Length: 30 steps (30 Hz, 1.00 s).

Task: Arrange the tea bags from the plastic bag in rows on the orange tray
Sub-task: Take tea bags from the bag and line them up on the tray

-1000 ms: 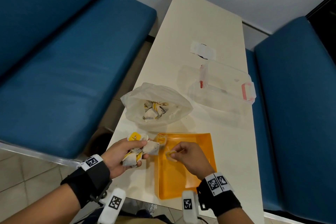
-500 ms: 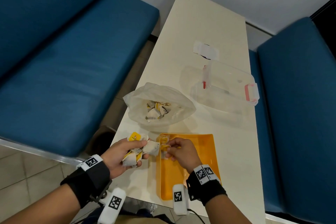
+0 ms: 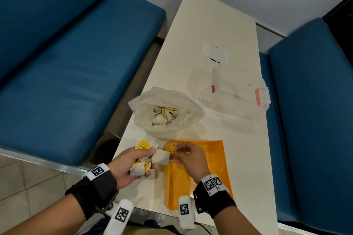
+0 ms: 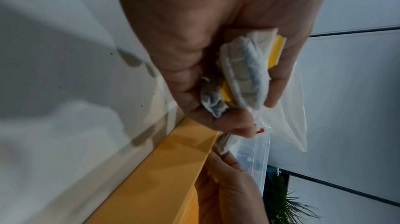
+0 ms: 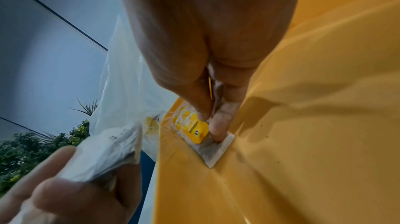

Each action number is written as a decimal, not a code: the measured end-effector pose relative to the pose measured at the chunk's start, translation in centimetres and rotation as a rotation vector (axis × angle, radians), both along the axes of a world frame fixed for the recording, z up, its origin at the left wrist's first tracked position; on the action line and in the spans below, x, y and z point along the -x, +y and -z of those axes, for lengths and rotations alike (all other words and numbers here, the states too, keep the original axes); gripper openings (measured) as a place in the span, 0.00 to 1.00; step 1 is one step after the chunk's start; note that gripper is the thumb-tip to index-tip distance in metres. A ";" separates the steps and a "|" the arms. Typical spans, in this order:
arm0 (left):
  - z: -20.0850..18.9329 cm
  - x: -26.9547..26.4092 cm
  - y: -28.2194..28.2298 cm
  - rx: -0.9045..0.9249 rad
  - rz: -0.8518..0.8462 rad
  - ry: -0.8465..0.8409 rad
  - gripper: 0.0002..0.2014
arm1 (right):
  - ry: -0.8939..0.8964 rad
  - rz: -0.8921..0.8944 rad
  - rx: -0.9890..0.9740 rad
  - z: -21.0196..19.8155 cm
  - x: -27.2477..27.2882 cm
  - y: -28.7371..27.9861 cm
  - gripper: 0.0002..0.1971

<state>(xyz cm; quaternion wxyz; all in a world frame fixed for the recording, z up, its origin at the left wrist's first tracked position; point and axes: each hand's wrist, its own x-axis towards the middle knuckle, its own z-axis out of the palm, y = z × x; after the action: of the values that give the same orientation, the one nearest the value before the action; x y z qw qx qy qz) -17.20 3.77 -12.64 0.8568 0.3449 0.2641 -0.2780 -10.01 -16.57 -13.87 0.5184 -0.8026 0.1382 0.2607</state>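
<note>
My left hand (image 3: 148,160) hovers just left of the orange tray (image 3: 210,158) and grips a bunch of white tea bags (image 3: 150,158) with yellow tags. The left wrist view shows these tea bags (image 4: 244,73) held between thumb and fingers. My right hand (image 3: 176,155) is at the tray's far left corner, where a tea bag (image 5: 201,135) lies. Its thumb and index finger (image 5: 218,125) pinch another tea bag edge-on, and the fingertips touch the lying one. Beyond the tray sits the open plastic bag (image 3: 166,112) with several tea bags inside.
A clear plastic container (image 3: 235,91) with a pink latch lies at the far right of the narrow white table (image 3: 210,25). A torn paper piece (image 3: 214,54) lies beyond it. Blue benches (image 3: 66,63) flank the table on both sides.
My right hand has moved left and away from me, from the middle of the tray to its far left corner, still pinching a tea bag. My left hand has stayed put with its bunch.
</note>
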 end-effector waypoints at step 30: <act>-0.6 -0.8 -1.6 -0.014 0.061 0.024 0.25 | -0.743 -0.592 0.253 -3.8 2.9 -0.2 0.08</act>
<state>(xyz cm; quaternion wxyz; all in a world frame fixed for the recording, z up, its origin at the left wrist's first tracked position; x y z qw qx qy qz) -16.37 2.13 -12.09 0.8422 0.3553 0.2659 -0.3062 -12.90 -16.79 -10.07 0.3346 -0.9028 -0.2597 0.0740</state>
